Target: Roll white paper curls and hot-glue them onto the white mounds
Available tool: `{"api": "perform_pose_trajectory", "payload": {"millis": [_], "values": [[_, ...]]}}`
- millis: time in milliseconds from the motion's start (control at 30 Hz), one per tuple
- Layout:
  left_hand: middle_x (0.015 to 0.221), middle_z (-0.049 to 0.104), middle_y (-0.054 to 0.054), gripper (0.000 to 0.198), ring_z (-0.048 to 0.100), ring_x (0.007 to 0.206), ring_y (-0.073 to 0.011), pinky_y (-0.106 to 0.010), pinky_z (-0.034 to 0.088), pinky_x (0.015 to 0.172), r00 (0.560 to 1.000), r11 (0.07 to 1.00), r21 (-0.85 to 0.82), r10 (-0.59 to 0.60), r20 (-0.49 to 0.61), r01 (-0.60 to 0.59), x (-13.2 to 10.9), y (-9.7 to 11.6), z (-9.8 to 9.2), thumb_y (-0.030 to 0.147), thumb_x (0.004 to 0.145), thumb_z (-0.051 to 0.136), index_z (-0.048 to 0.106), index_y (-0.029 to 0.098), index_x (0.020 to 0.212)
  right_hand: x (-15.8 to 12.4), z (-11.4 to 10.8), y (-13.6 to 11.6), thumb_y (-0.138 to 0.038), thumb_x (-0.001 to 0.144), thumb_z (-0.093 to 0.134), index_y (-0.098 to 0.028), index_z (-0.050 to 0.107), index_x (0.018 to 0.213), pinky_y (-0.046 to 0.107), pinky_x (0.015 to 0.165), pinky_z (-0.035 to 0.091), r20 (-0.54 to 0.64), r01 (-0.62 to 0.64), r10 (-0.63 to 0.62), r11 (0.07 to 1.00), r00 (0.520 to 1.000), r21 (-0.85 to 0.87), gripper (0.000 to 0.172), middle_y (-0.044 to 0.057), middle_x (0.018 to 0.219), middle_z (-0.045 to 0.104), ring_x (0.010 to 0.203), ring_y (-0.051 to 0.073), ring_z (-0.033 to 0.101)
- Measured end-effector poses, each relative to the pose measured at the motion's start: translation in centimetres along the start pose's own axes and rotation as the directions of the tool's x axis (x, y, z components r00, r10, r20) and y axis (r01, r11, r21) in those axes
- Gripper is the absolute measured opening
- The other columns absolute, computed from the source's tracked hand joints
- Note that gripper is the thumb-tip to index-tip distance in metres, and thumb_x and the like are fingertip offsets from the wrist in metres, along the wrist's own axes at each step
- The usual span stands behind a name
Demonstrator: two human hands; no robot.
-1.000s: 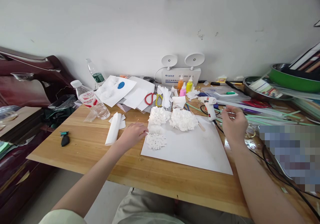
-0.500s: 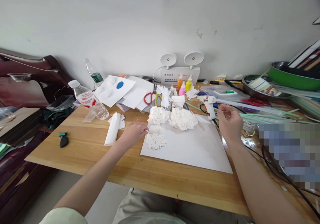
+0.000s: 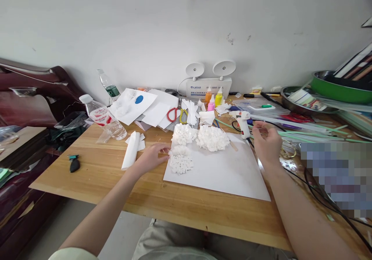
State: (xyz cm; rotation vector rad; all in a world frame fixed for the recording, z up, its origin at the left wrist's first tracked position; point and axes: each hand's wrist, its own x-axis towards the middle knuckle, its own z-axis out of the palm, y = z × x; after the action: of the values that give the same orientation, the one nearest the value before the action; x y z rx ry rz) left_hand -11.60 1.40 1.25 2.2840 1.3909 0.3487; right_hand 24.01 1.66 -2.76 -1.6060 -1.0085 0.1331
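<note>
My left hand (image 3: 151,158) is at the left edge of a low clump of small white pieces (image 3: 181,164) on a white sheet (image 3: 229,176). Thumb and fingers are apart, fingertips against or just beside the clump; I see nothing held. My right hand (image 3: 267,140) hovers beside the sheet's right edge, fingers curled and thumb tip close to the index finger. Whatever they pinch, if anything, is too small to make out. Left of that hand stands a white glue gun (image 3: 243,125). Two more white ruffled clumps, a smaller one (image 3: 183,134) and a larger one (image 3: 212,138), lie farther back.
A white paper roll (image 3: 131,150) and a water bottle (image 3: 104,118) are at left. Behind the clumps lie red-and-yellow-handled pliers (image 3: 177,114), papers and small paint bottles (image 3: 211,103). Black cables (image 3: 312,192) and green sticks (image 3: 308,136) clutter the right side.
My left hand has drawn back slightly left, and its thumb and fingers have spread apart at the clump's edge. My right hand has stayed almost still.
</note>
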Motion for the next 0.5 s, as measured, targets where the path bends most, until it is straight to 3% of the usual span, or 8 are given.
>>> {"api": "perform_pose_trajectory", "payload": {"millis": [233, 500], "values": [[0.080, 0.063, -0.003, 0.016, 0.057, 0.074, -0.0160, -0.030, 0.047, 0.069, 0.986, 0.993, -0.118, -0.019, -0.168, -0.001, -0.2, 0.0, 1.5, 0.031, 0.078, 0.050, 0.059, 0.018, 0.079, 0.0, 0.1, 0.1, -0.025, 0.070, 0.050, -0.015, 0.061, 0.092, 0.027, 0.061, 0.045, 0.006, -0.004, 0.004, 1.000, 1.000, 0.003, 0.027, 0.006, 0.080, 0.061, 0.066, 0.015, 0.054], [0.087, 0.064, -0.006, 0.019, 0.058, 0.075, -0.0159, -0.030, 0.049, 0.071, 0.983, 0.989, -0.147, -0.008, -0.183, -0.020, -0.1, -0.4, 2.4, 0.024, 0.079, 0.048, 0.062, 0.017, 0.089, 0.0, 0.1, 0.2, -0.025, 0.070, 0.050, -0.015, 0.062, 0.092, 0.027, 0.062, 0.045, 0.008, -0.006, 0.006, 1.000, 1.000, 0.011, 0.026, 0.006, 0.080, 0.061, 0.069, 0.015, 0.055]]}}
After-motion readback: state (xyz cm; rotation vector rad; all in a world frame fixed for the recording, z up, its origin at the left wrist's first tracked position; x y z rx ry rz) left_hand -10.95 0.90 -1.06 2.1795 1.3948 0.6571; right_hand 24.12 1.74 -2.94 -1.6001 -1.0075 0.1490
